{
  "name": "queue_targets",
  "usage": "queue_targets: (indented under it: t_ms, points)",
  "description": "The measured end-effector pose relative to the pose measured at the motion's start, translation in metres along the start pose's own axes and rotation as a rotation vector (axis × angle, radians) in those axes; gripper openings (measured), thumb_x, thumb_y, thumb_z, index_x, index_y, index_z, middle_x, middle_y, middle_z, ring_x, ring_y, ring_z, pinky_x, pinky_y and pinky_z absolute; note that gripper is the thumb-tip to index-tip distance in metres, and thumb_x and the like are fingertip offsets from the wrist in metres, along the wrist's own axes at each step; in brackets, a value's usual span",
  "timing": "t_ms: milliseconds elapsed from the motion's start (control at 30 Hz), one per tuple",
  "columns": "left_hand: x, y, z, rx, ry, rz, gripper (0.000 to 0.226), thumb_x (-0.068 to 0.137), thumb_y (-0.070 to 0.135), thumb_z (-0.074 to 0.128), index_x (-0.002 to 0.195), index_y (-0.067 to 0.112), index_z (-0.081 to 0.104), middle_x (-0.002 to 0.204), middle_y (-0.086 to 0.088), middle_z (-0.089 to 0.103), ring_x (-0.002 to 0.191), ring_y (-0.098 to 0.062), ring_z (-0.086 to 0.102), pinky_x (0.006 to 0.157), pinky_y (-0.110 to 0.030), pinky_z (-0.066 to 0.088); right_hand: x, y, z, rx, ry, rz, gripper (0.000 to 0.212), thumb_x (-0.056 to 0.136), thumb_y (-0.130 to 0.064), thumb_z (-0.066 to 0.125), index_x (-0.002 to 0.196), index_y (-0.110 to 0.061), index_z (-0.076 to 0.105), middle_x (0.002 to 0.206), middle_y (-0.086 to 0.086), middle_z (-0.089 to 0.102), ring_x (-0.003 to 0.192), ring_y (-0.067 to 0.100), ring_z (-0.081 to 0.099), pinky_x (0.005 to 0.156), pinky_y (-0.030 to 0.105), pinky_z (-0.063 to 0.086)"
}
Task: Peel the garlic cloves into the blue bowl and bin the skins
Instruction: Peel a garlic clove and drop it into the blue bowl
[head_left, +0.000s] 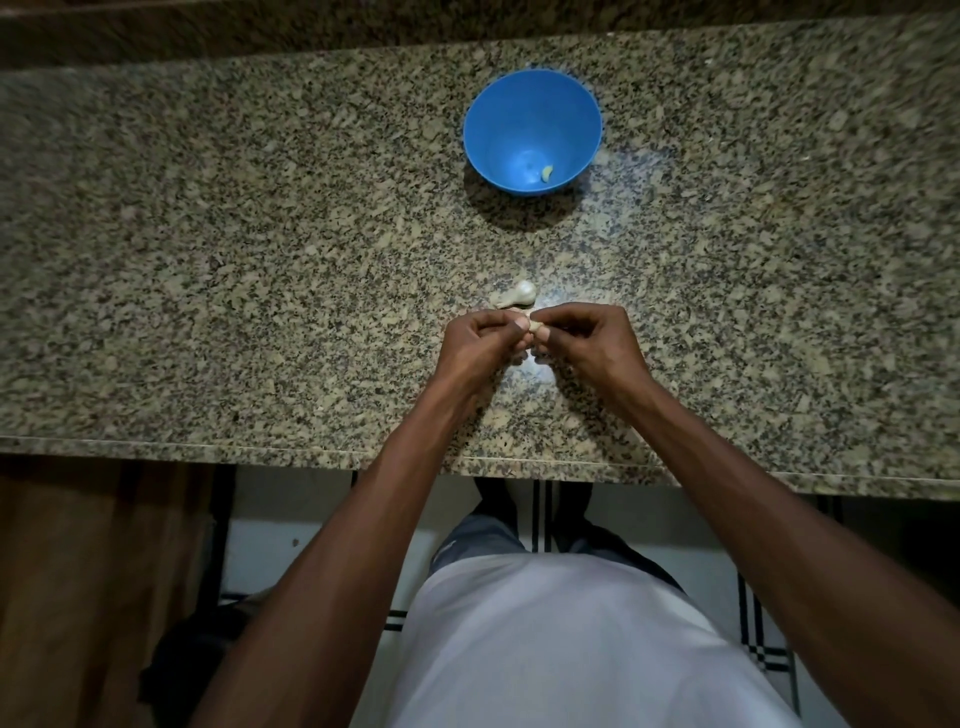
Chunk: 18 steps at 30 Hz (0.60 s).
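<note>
two bare forearms reach in from the lower edge, with no sleeves showing on either as far as the frame goes, and no watch, ring or band on the wrists. the left hand (480, 340) and right hand (584, 338) are bare too, without gloves. the torso wears a plain white shirt (561, 639), smooth and unmarked. below its hem are grey trousers (480, 535). dark shoes (496, 499) show on the floor, though their detail is too dim to tell.

Home kitchen, speckled granite countertop (260, 260), tiled floor (717, 545) below
</note>
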<state>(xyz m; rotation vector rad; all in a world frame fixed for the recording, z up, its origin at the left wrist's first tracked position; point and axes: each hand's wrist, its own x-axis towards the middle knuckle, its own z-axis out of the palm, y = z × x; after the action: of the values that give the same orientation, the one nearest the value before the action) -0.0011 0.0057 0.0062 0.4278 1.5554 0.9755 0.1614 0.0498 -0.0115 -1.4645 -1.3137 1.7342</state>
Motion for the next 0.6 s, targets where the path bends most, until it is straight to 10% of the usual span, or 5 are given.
queue_targets:
  t_ms: [367, 600]
  points:
    - [0.000, -0.006, 0.002, 0.115, 0.028, 0.226, 0.021, 0.097, 0.008, 0.069, 0.115, -0.001, 0.063, 0.111, -0.013, 0.070, 0.093, -0.013, 0.070, 0.081, -0.026, 0.061, -0.008, -0.008, 0.011, 0.591, 0.010, 0.304, 0.021, 0.092, 0.008, 0.069, 0.112, 0.004, 0.072, 0.101, 0.011, 0.080, 0.095, 0.019, 0.077, 0.085, 0.026, 0.063]
    - [0.003, -0.011, -0.001, 0.235, 0.096, 0.279, 0.016, 0.094, 0.011, 0.074, 0.109, 0.006, 0.071, 0.105, -0.005, 0.074, 0.097, -0.013, 0.073, 0.081, -0.023, 0.060, -0.013, -0.011, -0.001, 0.389, -0.079, 0.215, 0.021, 0.090, 0.001, 0.075, 0.110, 0.002, 0.074, 0.098, 0.014, 0.079, 0.092, 0.023, 0.077, 0.089, 0.034, 0.064]
